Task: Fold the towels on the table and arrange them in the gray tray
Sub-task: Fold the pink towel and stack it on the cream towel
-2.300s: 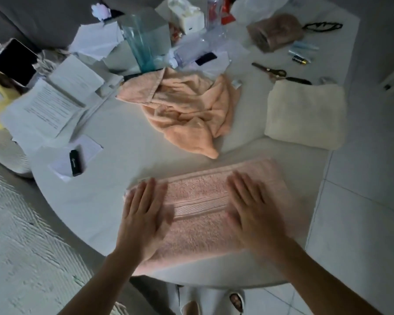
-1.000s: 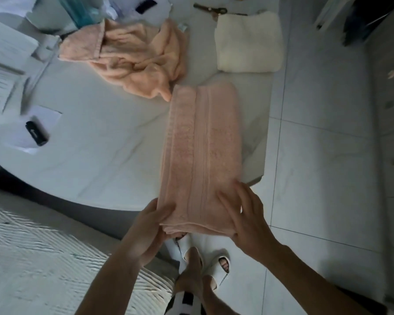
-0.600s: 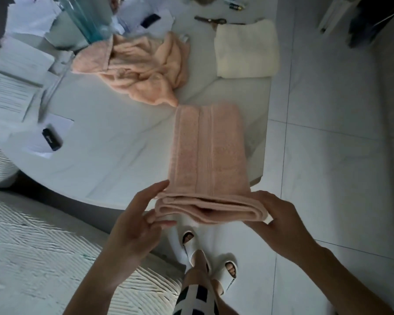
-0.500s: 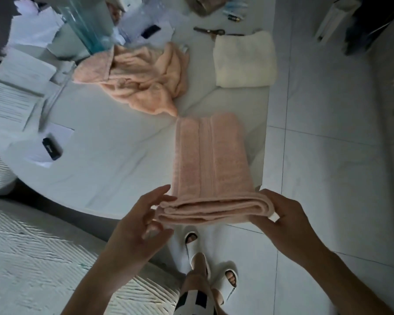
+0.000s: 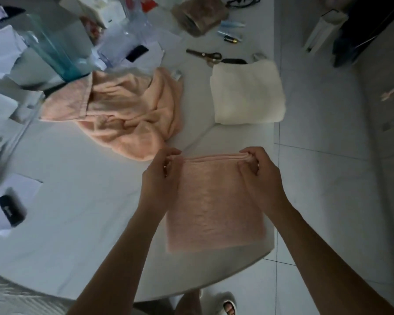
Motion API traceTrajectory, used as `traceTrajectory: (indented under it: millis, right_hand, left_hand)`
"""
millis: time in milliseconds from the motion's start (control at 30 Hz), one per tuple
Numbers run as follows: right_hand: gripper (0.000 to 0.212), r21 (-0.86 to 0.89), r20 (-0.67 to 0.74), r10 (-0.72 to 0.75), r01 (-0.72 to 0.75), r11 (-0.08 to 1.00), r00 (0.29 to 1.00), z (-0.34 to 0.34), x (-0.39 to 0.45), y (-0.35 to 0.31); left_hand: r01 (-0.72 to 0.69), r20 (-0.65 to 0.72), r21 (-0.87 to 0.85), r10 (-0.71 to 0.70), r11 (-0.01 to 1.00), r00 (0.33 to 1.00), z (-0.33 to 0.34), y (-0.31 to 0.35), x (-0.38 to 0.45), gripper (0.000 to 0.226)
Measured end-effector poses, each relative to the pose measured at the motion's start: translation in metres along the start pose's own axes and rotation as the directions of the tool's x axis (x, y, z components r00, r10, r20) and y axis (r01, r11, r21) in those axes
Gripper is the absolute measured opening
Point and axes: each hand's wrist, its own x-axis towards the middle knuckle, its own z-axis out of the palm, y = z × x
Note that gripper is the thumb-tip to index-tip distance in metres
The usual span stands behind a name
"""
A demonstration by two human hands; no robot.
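Note:
A pink towel (image 5: 214, 203) lies folded into a near square on the white table (image 5: 82, 219), close to its right edge. My left hand (image 5: 163, 178) pinches the far left corner of the fold. My right hand (image 5: 258, 171) grips the far right corner. Beyond my left hand a crumpled peach towel (image 5: 121, 110) lies in a heap. A cream towel (image 5: 247, 92), folded, rests at the table's right side. No gray tray shows in the head view.
Scissors (image 5: 206, 56), a battery (image 5: 231, 39), papers, a clear blue container (image 5: 52, 48) and a plastic bottle crowd the far side. A small black device (image 5: 11, 210) lies on paper at the left. Tiled floor lies to the right, my slippered foot below.
The long pink strip hung over the near table edge with both hands at its near end. That end has been carried away from me and laid over, halving the towel's length.

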Motion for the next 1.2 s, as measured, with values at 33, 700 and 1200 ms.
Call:
traceTrajectory:
  millis: [33, 700, 1200]
  right_hand:
    - [0.014, -0.035, -0.009, 0.027, -0.027, 0.999, 1.0, 0.005, 0.008, 0.005]
    - [0.011, -0.285, 0.107, 0.007, 0.024, 0.958, 0.994, 0.006, 0.029, 0.004]
    - [0.024, -0.278, 0.359, -0.238, 0.347, 0.896, 0.903, 0.0, 0.035, -0.011]
  left_hand:
    - [0.004, 0.05, 0.027, -0.005, 1.0, 0.999, 0.002, -0.003, 0.009, 0.012]
    - [-0.16, 0.163, 0.428, 0.098, 0.889, 0.982, -0.001, -0.004, 0.034, 0.014]
    - [-0.469, 0.52, 0.32, 0.261, 0.823, 0.813, 0.004, 0.015, 0.042, 0.008]
